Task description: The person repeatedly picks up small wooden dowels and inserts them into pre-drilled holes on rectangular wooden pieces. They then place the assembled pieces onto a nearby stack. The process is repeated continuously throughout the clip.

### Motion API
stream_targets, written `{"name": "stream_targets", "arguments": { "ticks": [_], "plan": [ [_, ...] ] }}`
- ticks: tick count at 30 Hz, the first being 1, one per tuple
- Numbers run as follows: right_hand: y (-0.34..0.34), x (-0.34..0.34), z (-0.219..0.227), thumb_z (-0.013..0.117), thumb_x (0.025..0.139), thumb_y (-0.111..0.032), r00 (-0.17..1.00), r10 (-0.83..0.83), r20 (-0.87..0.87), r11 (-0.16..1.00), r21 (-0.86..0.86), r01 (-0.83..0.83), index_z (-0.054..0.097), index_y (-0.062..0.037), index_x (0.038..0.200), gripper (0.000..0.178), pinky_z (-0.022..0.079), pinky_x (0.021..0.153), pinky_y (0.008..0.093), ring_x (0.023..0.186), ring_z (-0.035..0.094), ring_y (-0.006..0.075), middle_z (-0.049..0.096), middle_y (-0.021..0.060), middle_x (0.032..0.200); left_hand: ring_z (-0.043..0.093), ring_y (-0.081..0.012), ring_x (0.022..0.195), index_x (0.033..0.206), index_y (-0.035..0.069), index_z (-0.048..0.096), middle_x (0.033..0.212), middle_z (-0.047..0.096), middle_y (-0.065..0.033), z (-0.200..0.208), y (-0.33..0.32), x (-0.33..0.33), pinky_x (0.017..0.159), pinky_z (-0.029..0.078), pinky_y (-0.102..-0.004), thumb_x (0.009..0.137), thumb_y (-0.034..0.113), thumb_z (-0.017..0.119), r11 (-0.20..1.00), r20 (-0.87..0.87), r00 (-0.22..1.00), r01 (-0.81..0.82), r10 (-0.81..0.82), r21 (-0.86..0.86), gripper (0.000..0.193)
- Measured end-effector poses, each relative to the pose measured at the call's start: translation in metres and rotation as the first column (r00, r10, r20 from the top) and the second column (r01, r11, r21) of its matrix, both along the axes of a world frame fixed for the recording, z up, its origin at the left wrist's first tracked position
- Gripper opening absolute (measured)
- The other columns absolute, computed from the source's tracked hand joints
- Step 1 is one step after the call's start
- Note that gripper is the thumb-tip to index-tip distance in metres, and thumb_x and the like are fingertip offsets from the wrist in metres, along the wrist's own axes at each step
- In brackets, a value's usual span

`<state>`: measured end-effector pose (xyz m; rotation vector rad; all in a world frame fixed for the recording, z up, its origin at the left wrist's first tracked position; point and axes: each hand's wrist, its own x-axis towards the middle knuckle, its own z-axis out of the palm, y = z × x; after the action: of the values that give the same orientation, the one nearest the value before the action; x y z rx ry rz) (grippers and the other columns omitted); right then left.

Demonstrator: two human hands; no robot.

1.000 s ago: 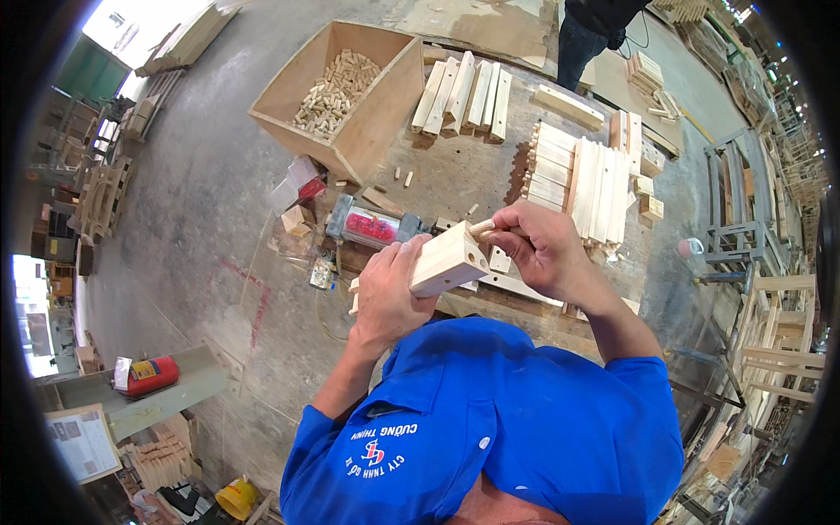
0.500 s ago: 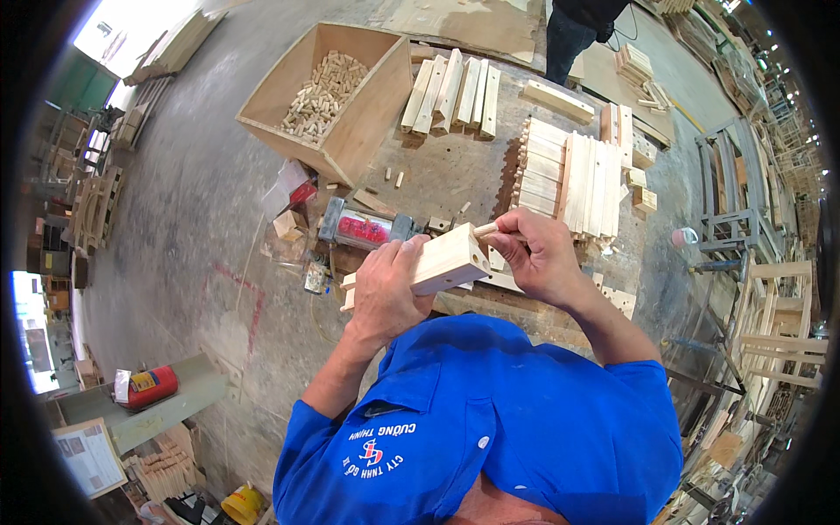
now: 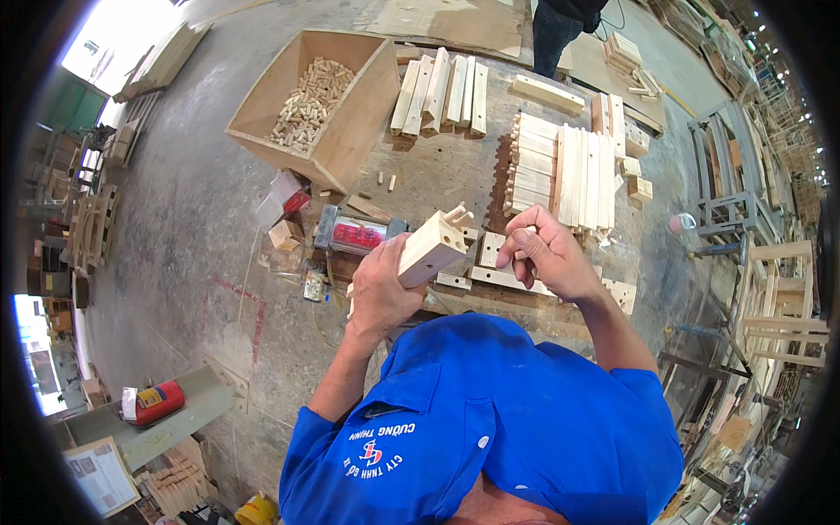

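Observation:
My left hand is wrapped round a pale wooden block with drilled holes, held tilted above the front of the bench. Two wooden dowels stick out side by side from its far right end. Just right of it, apart from the block, my right hand is closed with curled fingers. The pale end of another dowel shows between thumb and fingers, mostly hidden. Under and beyond the left hand lies a grey clamp-like device with a clear cover and red parts.
An open plywood box of dowels stands at the far left of the bench. Several wooden bars lie beside it. A row of bars with dowelled ends sits to the right. Beyond the bench stands another person.
My right hand has drawn away to the right from the block's end, where two dowels now stand out. The left hand has turned the block, tilting its end farther away.

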<state>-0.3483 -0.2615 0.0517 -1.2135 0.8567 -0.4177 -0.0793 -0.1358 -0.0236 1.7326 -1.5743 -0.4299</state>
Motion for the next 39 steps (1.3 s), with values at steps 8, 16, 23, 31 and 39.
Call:
{"name": "stream_targets", "arguments": {
  "ticks": [8,16,23,31,39],
  "plan": [
    [-0.007,0.03,0.021,0.07,0.107,-0.01,0.987,0.151,-0.056,0.809,-0.567,-0.156,0.074,-0.0002,0.121,0.018,0.057,0.078,0.0294,0.085,0.072,0.0139,0.077,0.0081,0.099,0.071,-0.0409,0.099,0.133,0.005,0.065,0.105,0.072,-0.0184,0.006,-0.004,-0.007,0.088,0.056,-0.0492,0.07,0.009,0.086,0.999,0.049,0.998,0.035,-0.034,-0.012,0.066],
    [-0.002,0.044,0.035,0.073,0.102,-0.007,0.976,0.125,-0.18,0.826,-0.526,-0.203,0.073,-0.0005,0.115,0.014,0.058,0.082,0.0381,0.093,0.076,0.0267,0.076,0.0144,0.101,0.069,-0.0416,0.097,0.134,0.005,0.064,0.103,0.069,-0.0183,0.009,-0.002,-0.007,0.085,0.054,-0.0499,0.072,0.01,0.084,0.999,0.074,0.996,0.051,-0.049,-0.019,0.066],
    [-0.005,0.042,0.03,0.074,0.1,-0.01,0.957,0.151,-0.248,0.632,-0.72,-0.286,0.074,-0.0016,0.111,0.014,0.058,0.081,0.0432,0.092,0.075,0.036,0.074,0.0175,0.1,0.07,-0.0434,0.098,0.134,0.004,0.064,0.107,0.071,-0.0201,0.012,-0.001,-0.005,0.085,0.056,-0.0512,0.073,0.014,0.081,0.996,0.084,0.992,0.089,-0.09,0.02,0.065],
    [0.015,0.036,0.026,0.074,0.101,-0.011,0.978,0.041,-0.206,0.612,-0.769,-0.188,0.074,-0.0024,0.111,0.013,0.058,0.075,0.0405,0.086,0.075,0.033,0.074,0.0163,0.097,0.069,-0.0431,0.097,0.133,0.004,0.064,0.105,0.07,-0.0202,0.007,-0.002,-0.006,0.085,0.055,-0.0508,0.073,0.012,0.075,0.991,0.075,0.989,0.129,-0.128,-0.014,0.061],
    [0.052,0.042,0.028,0.07,0.107,-0.014,0.974,-0.136,-0.183,0.667,-0.744,-0.046,0.072,-0.0013,0.111,0.013,0.057,0.073,0.0359,0.081,0.074,0.0227,0.077,0.0135,0.095,0.07,-0.0432,0.095,0.132,0.002,0.064,0.104,0.071,-0.0203,0.008,0.004,0.001,0.084,0.056,-0.0506,0.074,0.011,0.075,0.976,0.083,0.978,0.2,-0.193,-0.082,0.06]
  ]
}}
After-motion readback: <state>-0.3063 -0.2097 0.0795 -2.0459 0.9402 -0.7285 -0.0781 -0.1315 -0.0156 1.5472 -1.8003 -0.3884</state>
